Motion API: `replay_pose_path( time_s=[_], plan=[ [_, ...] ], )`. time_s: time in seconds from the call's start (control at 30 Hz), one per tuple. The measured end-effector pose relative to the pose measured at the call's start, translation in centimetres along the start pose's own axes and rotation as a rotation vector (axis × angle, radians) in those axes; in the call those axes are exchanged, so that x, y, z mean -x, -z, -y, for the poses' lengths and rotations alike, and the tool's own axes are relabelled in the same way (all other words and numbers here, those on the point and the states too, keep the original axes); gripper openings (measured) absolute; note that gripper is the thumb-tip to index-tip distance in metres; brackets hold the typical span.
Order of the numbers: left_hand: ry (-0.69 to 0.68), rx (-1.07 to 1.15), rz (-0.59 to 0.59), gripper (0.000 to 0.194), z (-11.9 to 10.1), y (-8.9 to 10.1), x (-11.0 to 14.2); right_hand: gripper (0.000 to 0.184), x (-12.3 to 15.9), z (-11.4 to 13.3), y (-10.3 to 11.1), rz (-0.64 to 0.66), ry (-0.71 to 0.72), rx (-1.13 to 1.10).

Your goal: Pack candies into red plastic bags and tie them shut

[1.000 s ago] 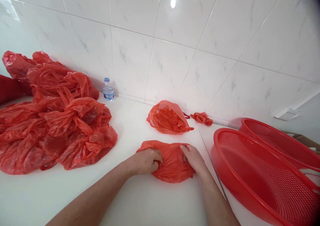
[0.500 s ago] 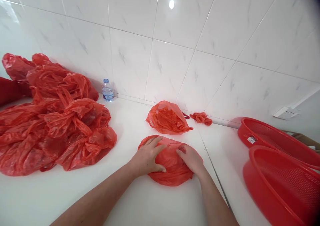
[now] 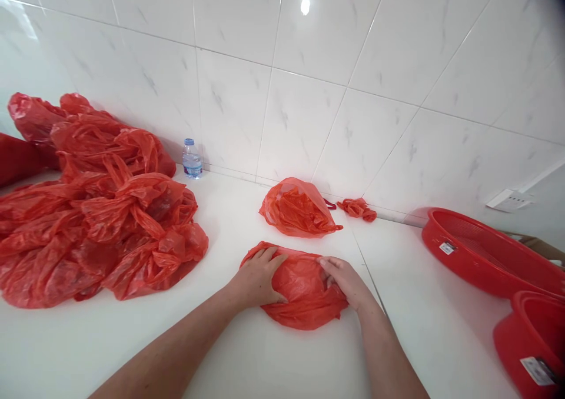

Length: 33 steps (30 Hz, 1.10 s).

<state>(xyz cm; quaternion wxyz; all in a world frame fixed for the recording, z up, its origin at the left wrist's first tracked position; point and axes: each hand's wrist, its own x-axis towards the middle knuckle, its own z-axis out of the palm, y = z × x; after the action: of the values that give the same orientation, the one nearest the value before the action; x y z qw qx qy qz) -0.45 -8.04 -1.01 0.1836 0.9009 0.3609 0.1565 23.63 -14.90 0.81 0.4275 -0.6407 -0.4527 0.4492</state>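
White counter [image 3: 229,358] under everything, smooth and lightly glossy; behind it a wall [image 3: 233,110] of pale grey-veined tiles, shiny enough to mirror daylight at far left. Far left of the left hand, a dark red object [image 3: 20,159] cut by the edge of view, kind not clear. Next, a big heap of red plastic bags [image 3: 136,228], crumpled, some knotted, reaching back to the wall. Beyond the left hand and a little left, a small water bottle [image 3: 192,162] with blue cap, upright near the wall. Left hand [image 3: 259,278]: fingers spread, laid over the left side of a red bag [image 3: 304,313], thumb at its near part. That bag lies on the counter between both hands, loosely bunched. Past the hands, nearer the wall, a second bag [image 3: 300,208] lies bulging. Right hand [image 3: 346,280]: fingers curled, pinching the bag's right side by thumb and fingertips. Beyond it, a small crumpled piece of red plastic [image 3: 356,208] by the wall. Just right of this hand, a dark seam [image 3: 366,265] crosses the surface. Farther right, two red baskets [image 3: 472,269], labels outward; above them a white socket plate [image 3: 509,200] on the wall.
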Motion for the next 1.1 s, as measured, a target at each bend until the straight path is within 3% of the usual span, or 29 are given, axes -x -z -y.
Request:
replay_pose_path(
  time_s=[0.17,0.3,0.37,0.47,0.53,0.63,0.73,0.93,1.1],
  plan=[
    [0.029,-0.007,0.054,0.094,0.4,-0.1,0.0,0.044,-0.4,-0.4,0.2,-0.19,-0.035,-0.091],
    [0.053,-0.012,0.059,0.098,0.4,-0.2,0.0,0.029,0.2,0.7,-1.0,-0.435,0.103,0.25],
    [0.05,-0.012,0.049,0.1,0.3,-0.1,0.0,0.023,0.8,1.6,-2.3,-0.492,0.218,0.455],
    [0.044,-0.023,0.038,0.1,0.1,-0.1,0.0,0.022,1.6,2.4,-4.6,-0.443,0.392,0.684],
    [0.044,-0.036,0.029,0.1,0.1,-0.2,0.0,0.025,1.8,2.5,-5.8,-0.36,0.436,0.809],
    [0.041,-0.058,0.008,0.097,0.0,-0.5,0.0,0.036,1.7,2.0,-6.5,-0.203,0.306,0.918],
    [0.048,-0.078,-0.046,0.091,-0.3,-0.4,0.1,0.043,1.5,1.5,-6.3,-0.144,0.201,0.933],
    [-0.157,-0.098,-0.212,0.043,-2.0,1.2,0.2,0.041,1.5,1.3,-5.9,-0.14,0.241,0.856],
    [-0.272,-0.032,-0.104,0.018,-2.5,0.7,0.2,0.031,1.3,1.1,-5.8,-0.145,0.266,0.836]
  ],
)
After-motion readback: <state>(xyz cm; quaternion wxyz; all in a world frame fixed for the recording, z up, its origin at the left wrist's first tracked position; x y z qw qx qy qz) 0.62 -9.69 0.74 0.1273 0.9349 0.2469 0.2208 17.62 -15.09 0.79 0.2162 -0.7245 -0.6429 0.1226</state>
